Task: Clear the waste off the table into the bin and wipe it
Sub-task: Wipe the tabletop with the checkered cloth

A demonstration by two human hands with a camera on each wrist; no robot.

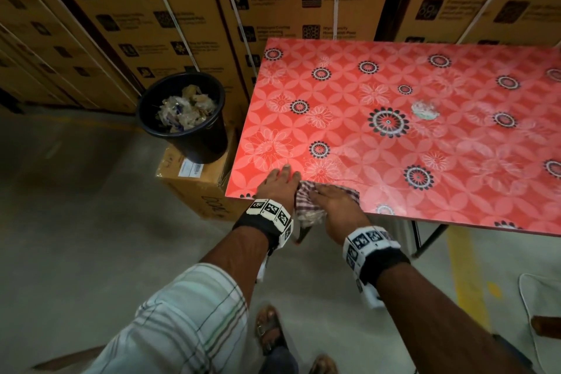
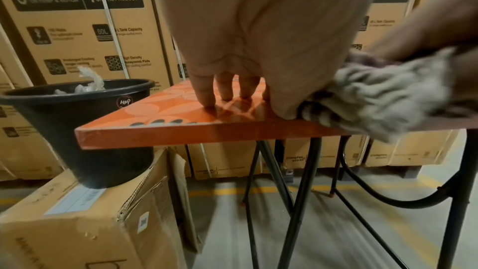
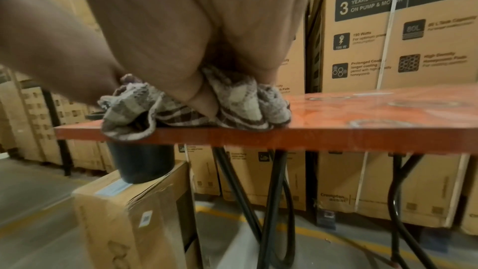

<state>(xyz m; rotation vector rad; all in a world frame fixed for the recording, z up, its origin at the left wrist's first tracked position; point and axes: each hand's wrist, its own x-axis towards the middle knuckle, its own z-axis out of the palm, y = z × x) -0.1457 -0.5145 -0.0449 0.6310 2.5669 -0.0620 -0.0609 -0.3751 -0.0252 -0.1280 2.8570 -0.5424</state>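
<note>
The table [image 1: 425, 143] had a glossy, smooth red printed top that mirrored the fingertips, on matt black metal legs [image 2: 302, 181]. At its near edge lay a soft woven checked cloth [image 3: 196, 107], creased and bunched. Left of the table stood a black plastic bin [image 1: 185, 118] holding crinkled clear plastic waste [image 1: 186, 109], on a matt, dented cardboard box [image 2: 85, 222].

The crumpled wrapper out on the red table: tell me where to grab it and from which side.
Pinch the crumpled wrapper from straight above, fingers closing on its two long edges. It lies alone and low on the table, nothing beside it, so a top pinch looks cleanest. The right hand presses the cloth; the left hand rests flat.
</note>
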